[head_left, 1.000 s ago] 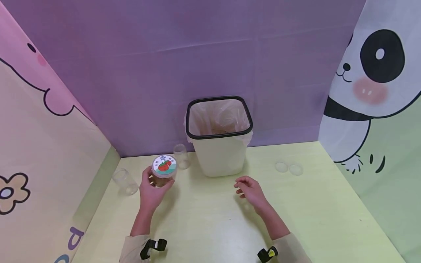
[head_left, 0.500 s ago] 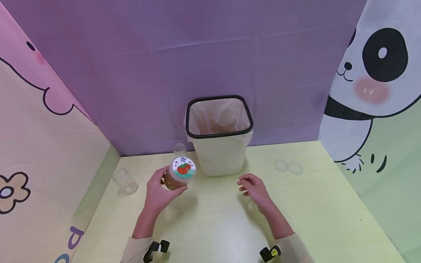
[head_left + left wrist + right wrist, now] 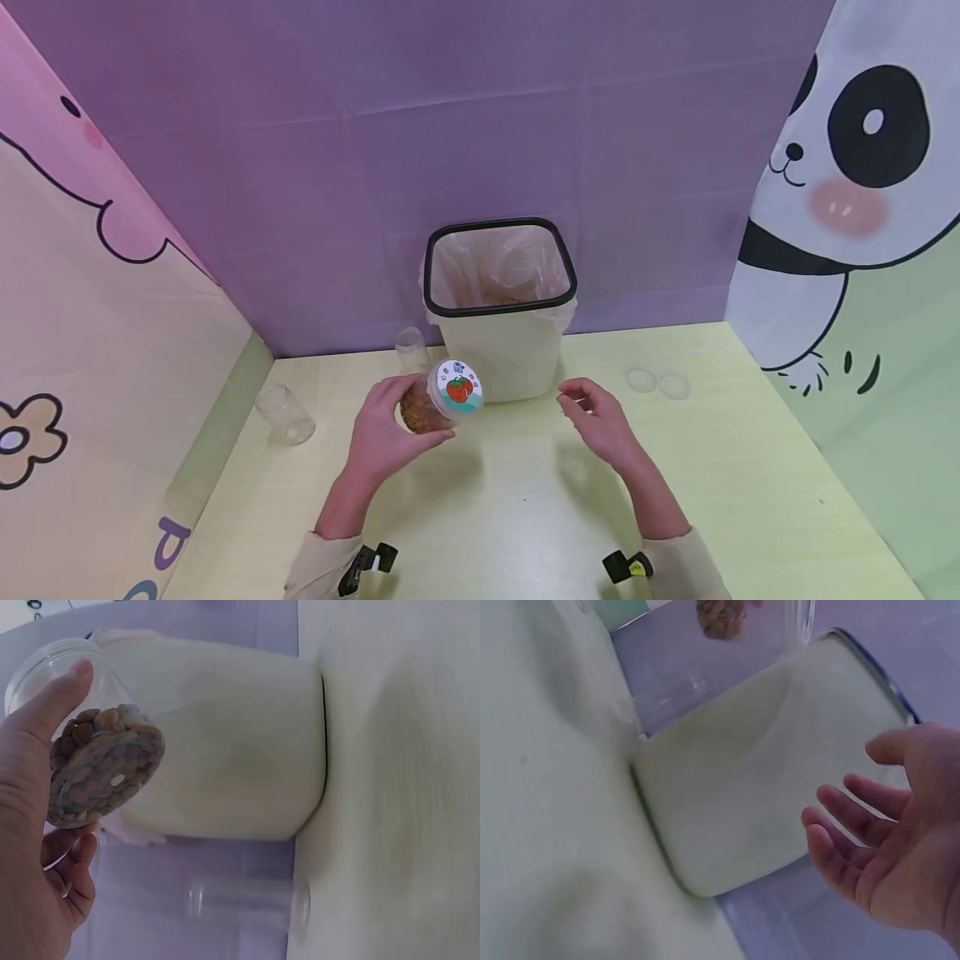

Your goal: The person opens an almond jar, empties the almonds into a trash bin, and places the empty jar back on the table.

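Observation:
My left hand (image 3: 384, 435) holds a clear plastic jar (image 3: 422, 408) above the table, left of the bin and in front of it. The jar tilts to the right; a lid (image 3: 459, 387) with a tomato picture covers its top. Brown nut-like pieces (image 3: 105, 761) fill its lower part in the left wrist view. Thumb and fingers lie on opposite sides of the jar. To the jar's right, my right hand (image 3: 600, 423) hovers with loosely bent fingers and holds nothing; the right wrist view shows its bare palm (image 3: 915, 877).
A pale bin (image 3: 498, 358) with a black rim and a plastic liner stands at the back middle. Two clear empty containers, one at the left (image 3: 285, 414) and one beside the bin (image 3: 411, 348), stand on the table. Two clear discs (image 3: 641, 381) lie at the right.
My left hand has carried the jar to the right and tilted it, so its lid now faces more to the right. My right hand has shifted slightly right and up.

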The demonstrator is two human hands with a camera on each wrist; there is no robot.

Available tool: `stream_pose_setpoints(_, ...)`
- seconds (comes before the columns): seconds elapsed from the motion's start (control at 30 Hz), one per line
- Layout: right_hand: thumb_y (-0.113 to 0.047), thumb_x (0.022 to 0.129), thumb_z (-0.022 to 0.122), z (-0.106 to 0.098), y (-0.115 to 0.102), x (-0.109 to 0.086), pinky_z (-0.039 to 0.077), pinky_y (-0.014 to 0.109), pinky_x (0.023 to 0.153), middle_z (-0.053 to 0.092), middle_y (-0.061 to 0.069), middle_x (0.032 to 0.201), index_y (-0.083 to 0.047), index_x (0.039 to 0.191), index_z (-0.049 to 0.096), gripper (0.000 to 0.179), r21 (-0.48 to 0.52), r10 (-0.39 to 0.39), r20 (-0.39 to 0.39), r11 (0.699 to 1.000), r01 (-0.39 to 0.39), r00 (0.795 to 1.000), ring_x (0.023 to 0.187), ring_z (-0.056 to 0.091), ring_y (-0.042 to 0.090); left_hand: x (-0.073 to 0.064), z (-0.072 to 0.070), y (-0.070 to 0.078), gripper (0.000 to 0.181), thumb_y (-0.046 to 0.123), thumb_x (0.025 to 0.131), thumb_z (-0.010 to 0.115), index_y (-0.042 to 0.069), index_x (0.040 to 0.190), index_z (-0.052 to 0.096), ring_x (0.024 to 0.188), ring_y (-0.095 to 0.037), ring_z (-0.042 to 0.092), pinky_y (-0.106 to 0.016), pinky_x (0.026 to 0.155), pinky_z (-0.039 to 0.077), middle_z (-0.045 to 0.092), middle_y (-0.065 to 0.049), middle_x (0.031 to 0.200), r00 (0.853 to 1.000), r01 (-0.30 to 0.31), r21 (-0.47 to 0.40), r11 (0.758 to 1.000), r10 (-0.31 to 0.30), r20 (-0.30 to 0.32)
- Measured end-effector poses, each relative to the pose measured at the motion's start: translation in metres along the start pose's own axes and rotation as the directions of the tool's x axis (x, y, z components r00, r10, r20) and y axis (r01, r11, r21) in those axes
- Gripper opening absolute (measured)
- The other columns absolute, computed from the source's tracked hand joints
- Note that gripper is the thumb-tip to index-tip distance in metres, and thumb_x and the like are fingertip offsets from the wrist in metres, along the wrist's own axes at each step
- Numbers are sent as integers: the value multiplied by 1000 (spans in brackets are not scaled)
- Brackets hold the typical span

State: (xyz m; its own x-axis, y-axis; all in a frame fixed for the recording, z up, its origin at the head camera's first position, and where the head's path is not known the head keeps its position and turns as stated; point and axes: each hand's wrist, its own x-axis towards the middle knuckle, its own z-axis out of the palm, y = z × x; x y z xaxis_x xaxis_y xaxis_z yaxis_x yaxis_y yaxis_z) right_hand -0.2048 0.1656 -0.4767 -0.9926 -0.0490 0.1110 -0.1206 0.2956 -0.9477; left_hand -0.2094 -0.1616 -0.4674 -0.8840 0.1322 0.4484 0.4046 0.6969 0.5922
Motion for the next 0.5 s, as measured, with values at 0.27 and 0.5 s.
stream_pose_setpoints(0.27, -27, 94, 66, -3, -35, -10, 49, 39, 83, 56, 7, 128, -9, 132, 53, 44, -120, -132, 175, 981, 154, 976, 104, 60, 22, 6, 14, 20, 84, 60, 57, 87, 19, 126, 61, 113, -18, 50, -45, 86, 51, 56, 1, 121, 997, -71, 73, 995, 69, 31)
stream_pose_setpoints(0.5, -34, 87, 74, 3, -44, -13, 51, 41, 83, 50, 4, 137, -11, 141, 45, 66, -192, -151, 202, 963, 190, 968, 109, 57, 22, 8, 24, 35, 85, 58, 56, 88, 17, 125, 60, 111, -19, 50, -42, 85, 52, 56, -1, 122, 991, -125, 119, 985, 118, 64)
